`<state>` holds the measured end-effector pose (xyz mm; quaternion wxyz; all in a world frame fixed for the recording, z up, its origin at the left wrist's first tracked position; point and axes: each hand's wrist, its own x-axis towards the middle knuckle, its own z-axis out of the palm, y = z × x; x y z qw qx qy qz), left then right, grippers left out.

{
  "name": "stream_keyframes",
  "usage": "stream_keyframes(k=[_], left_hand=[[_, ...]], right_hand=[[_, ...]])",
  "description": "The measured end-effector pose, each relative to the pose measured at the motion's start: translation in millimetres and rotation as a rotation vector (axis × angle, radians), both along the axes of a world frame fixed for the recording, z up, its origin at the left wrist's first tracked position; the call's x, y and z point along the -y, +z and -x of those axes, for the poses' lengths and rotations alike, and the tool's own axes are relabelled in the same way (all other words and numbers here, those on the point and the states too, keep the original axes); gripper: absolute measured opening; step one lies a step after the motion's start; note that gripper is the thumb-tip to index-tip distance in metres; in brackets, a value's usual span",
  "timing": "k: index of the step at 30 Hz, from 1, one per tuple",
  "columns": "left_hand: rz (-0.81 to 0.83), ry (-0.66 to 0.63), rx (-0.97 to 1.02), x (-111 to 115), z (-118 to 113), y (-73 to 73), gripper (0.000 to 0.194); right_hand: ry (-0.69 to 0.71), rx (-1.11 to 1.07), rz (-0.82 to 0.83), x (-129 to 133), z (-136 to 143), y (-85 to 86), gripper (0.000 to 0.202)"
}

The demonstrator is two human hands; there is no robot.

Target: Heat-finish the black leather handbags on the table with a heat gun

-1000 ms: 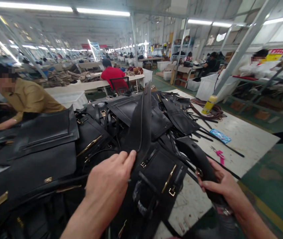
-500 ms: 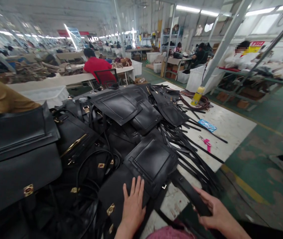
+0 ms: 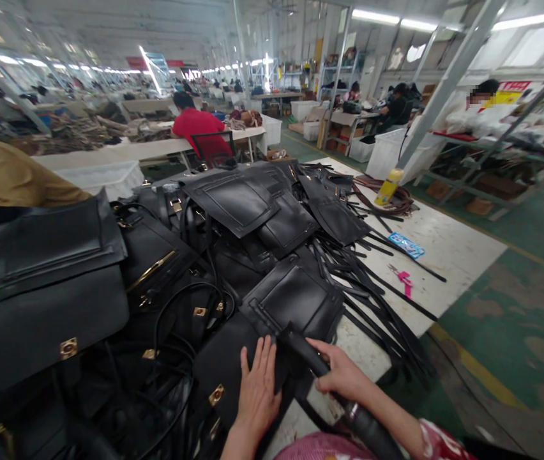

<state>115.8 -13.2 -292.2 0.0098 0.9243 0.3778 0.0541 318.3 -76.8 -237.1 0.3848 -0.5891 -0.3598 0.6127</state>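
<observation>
The left hand (image 3: pixel 256 393) lies flat, grip released, on a black bag (image 3: pixel 221 358) near the worktop's (image 3: pixel 463 249) near edge. The right hand (image 3: pixel 343 377) clenches its grip round a black tubular tool (image 3: pixel 308 354), tip at the bag; pink-handled snips (image 3: pixel 405 281) lie toward the right edge.

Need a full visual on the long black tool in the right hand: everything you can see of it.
The black tool is long and tubular, with a smooth, dull front section that looks like plastic. Behind the grip, a shiny band leads to a thicker rear part running toward the wearer's body. The right hand wraps around its middle. It slants forward and leftward, its front end over the lower edge of a black leather-like panel, near the left hand. Contact with the panel can't be confirmed.
</observation>
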Motion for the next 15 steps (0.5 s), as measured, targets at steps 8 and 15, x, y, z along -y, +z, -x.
stream_keyframes(k=[8, 15], left_hand=[[0.015, 0.006, 0.004, 1, 2, 2.1, 0.067], [0.011, -0.006, -0.017, 3, 2, 1.9, 0.065]], right_hand=[[0.067, -0.028, 0.115, 3, -1, 8.1, 0.080], [0.118, -0.059, 0.163, 10, -16, 2.1, 0.082]])
